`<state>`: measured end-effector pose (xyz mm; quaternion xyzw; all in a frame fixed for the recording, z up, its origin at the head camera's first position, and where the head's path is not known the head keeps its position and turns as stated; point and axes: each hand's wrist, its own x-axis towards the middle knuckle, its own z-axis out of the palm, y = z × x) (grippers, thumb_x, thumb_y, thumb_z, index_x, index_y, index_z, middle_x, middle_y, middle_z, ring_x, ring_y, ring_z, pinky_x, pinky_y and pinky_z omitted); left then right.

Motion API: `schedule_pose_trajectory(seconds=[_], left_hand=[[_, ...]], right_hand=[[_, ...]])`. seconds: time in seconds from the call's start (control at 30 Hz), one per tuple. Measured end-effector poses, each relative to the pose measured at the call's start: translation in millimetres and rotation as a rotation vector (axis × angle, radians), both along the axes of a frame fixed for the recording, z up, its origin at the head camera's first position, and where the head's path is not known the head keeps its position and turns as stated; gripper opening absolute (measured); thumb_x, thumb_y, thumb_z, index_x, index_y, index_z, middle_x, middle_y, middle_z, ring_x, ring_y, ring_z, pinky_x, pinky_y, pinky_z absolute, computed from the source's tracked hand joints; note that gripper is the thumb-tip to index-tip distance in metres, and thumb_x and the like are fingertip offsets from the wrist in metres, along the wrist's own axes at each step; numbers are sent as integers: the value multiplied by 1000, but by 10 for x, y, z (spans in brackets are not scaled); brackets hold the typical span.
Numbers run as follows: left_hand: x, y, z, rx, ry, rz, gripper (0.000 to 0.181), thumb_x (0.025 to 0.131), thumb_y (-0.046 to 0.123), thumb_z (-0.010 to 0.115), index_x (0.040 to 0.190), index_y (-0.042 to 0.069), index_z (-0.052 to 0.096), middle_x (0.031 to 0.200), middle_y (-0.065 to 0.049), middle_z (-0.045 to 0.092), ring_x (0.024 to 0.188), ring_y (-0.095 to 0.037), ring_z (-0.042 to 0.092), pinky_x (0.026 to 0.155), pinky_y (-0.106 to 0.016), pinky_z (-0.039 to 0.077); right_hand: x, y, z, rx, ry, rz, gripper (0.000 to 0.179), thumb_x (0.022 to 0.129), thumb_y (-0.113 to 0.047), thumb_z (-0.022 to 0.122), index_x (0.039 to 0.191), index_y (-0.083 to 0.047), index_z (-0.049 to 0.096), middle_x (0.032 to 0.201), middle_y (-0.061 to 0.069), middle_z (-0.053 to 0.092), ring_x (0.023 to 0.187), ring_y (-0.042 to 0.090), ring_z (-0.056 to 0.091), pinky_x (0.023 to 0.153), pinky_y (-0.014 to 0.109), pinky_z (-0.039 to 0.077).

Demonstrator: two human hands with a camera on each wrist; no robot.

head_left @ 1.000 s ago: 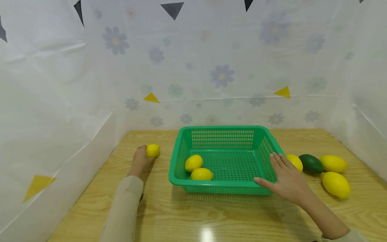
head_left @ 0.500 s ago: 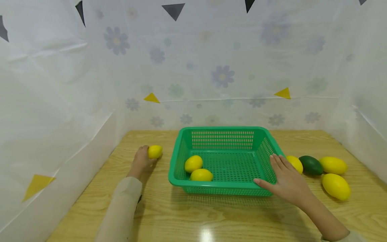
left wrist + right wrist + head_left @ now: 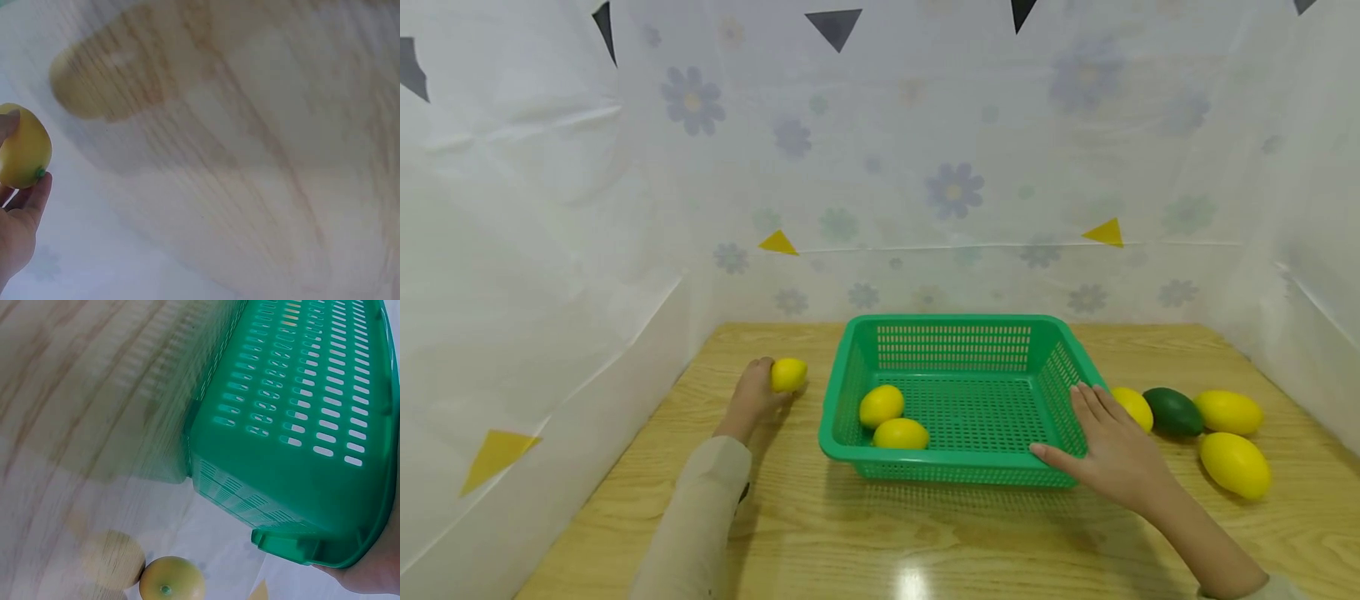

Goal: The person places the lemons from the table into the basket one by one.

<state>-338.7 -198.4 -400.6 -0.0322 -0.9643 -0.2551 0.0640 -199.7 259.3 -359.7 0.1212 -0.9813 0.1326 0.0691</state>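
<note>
My left hand (image 3: 754,393) pinches a yellow lemon (image 3: 789,375) over the left side of the table. In the left wrist view, the thumb and fingers hold this lemon (image 3: 25,153) from opposite sides. A green slotted plastic basket (image 3: 951,456) stands in the middle, with two lemons inside, one (image 3: 882,407) just behind the other (image 3: 901,434), near its left front. My right hand (image 3: 1112,454) rests with straight fingers on the basket's right front corner, thumb on the front rim. The right wrist view has the basket's outer wall (image 3: 250,475) and part of that hand (image 3: 375,565).
Right of the basket lie a lemon (image 3: 1133,408) partly behind my right hand, a dark green avocado-shaped fruit (image 3: 1172,412) and two more lemons, one behind (image 3: 1228,412) and one in front (image 3: 1235,464). Floral white sheeting (image 3: 955,275) encloses the wooden table (image 3: 865,533) behind and at both sides.
My left hand has moved slightly to the right with the lemon in its grip. The right hand and the basket have stayed in place.
</note>
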Motion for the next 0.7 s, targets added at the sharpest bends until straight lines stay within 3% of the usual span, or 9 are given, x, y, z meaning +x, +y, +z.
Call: schedule_pose_trajectory(seconds=[0.27,0.57,0.7], left_hand=[[5,-7,72,10,-11,-6,58,82,12,69,127,-11,39,120,-28,48,106,-40,52,93,-51,45],[-16,11,129,-44,67,-40,54,81,7,68,123,-14,42,117,-32,49,104,-42,53,92,-52,45],[-13,19,175,-45,64,-45,54,81,8,68,123,-14,43,117,-33,50,104,-43,53,91,-53,46]], right_hand=[[-7,-4,-6,5,3,-1,100,83,-61,53,142,13,21,147,34,19,136,49,18,107,62,20],[4,-3,3,-3,7,-4,99,83,-61,53,142,13,22,147,34,20,136,50,18,106,62,20],[3,-4,5,-6,8,0,100,83,-61,53,142,13,22,147,34,20,136,50,18,106,62,20]])
